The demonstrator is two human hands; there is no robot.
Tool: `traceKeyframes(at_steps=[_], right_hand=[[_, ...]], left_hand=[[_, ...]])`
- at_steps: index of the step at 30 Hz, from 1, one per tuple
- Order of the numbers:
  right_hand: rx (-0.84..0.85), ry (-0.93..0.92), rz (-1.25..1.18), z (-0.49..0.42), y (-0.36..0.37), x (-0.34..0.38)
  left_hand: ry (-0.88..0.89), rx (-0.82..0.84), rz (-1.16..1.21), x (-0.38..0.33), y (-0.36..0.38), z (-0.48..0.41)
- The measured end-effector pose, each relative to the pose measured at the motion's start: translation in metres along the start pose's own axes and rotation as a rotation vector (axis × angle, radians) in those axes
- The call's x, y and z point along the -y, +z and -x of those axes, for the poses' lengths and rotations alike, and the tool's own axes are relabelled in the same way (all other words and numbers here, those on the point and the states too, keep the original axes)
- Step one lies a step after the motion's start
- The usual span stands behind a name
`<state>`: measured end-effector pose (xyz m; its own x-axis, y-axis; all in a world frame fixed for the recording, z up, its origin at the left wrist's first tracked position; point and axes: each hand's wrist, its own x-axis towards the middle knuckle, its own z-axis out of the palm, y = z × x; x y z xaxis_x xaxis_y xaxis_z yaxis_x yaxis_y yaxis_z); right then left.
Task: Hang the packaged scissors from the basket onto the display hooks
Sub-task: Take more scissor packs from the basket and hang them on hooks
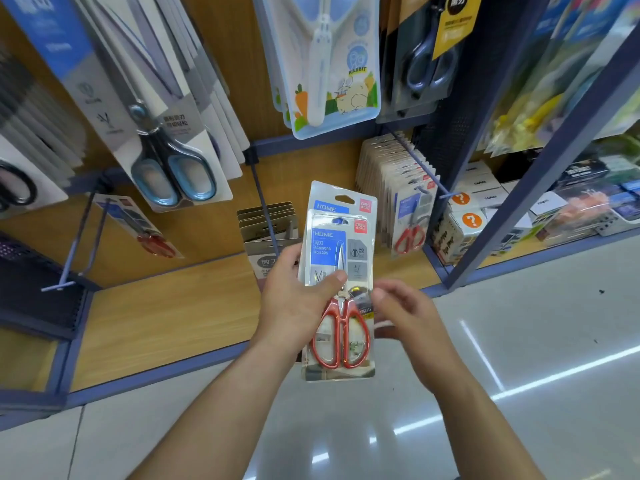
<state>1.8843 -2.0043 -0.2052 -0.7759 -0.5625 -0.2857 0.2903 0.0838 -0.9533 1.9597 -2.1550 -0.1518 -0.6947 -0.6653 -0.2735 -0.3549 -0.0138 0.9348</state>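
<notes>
My left hand (pixel 294 299) grips two stacked packs of red-handled scissors (pixel 341 327), thumb across the front of the clear blister. The rear pack (pixel 341 199) sticks up behind the front one. My right hand (pixel 405 310) touches the packs' right edge with curled fingers. The packs are held upright in front of the wooden display board. A long dark display hook (pixel 265 206) juts out just left of the packs, with brown-carded packs (pixel 268 220) hanging on it. The basket is out of view.
Another hook (pixel 419 164) to the right carries several matching red-handled scissors packs (pixel 410 216). Blue-handled scissors (pixel 173 161), rabbit-print packs (pixel 329 64) and dark scissors (pixel 426 53) hang above. An empty hook (pixel 74 251) sticks out at left. Shelf with boxes (pixel 485 202) at right; glossy floor below.
</notes>
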Motion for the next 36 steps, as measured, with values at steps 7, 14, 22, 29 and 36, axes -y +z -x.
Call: traceKeyframes(at_steps=[7, 14, 22, 29, 36], right_hand=[[-0.06, 0.016, -0.094, 0.005, 0.0, -0.006], [-0.339, 0.007, -0.137, -0.016, -0.047, -0.021], [-0.451, -0.044, -0.048, -0.065, -0.081, -0.018], [-0.488, -0.036, 0.039, -0.09, -0.083, -0.02], [-0.506, -0.078, 0.17, -0.126, -0.071, -0.025]], left_hand=[[0.0, -0.019, 0.061, 0.0, -0.001, 0.001], [-0.003, -0.04, -0.064, 0.002, -0.005, -0.003], [-0.027, -0.027, -0.103, 0.001, -0.002, -0.004], [-0.04, -0.022, -0.101, 0.002, -0.001, -0.005], [-0.05, -0.028, -0.095, 0.002, 0.0, -0.005]])
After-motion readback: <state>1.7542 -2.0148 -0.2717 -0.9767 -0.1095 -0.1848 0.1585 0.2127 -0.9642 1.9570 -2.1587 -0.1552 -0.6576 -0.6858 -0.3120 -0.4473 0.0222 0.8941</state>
